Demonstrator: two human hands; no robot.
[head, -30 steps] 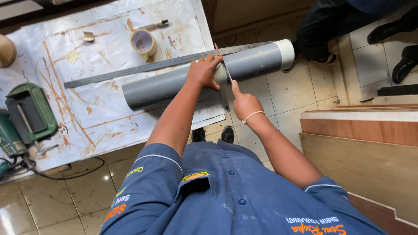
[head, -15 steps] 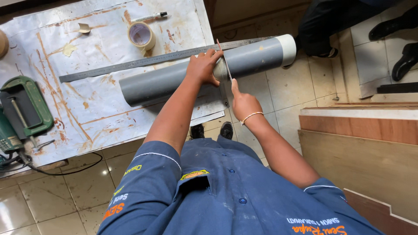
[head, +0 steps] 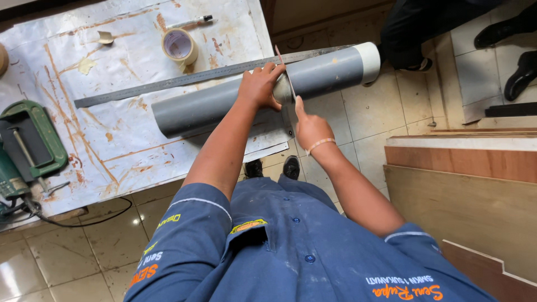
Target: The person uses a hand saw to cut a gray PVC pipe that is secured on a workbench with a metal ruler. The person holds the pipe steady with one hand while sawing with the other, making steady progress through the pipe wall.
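We see the long grey plastic pipe (head: 224, 106) lying across the paper-covered surface (head: 128, 151). Our left hand (head: 260, 86) presses on top of it, fingers curled. Our right hand (head: 310, 128), just beside, pinches a thin blade (head: 284, 75) against it. Beyond the left hand lie a long steel ruler (head: 168, 84) and a tape roll (head: 179, 46).

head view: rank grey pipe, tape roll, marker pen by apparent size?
1. grey pipe, by far the largest
2. tape roll
3. marker pen, longer than the roll but much thinner, so 2 and 3 are close

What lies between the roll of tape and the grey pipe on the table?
In the head view, a long steel ruler lies between the tape roll and the grey pipe.
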